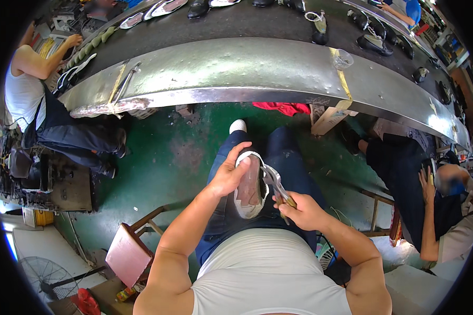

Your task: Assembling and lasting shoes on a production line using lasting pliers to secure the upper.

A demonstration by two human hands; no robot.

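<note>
1. The left hand (231, 172) curls firmly round the shoe's left edge, thumb on its brown face, apparently to steady it.
2. The shoe (249, 190) lies over the lap (223, 210), likely for support.
3. The right hand (304, 211) is closed on the handles of the pliers (278, 190), whose head meets the shoe's right edge.
4. The table's (210, 60) near edge stands beyond the knees, apart from the pliers, probably leaving elbow room.

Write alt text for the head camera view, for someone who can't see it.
A person's left hand grips a shoe, brown underside up, above their lap, while the right hand holds metal pliers at its pale rim. Beyond is a metal-edged bench bearing more shoes; one co-worker is at left, another at right.
</note>
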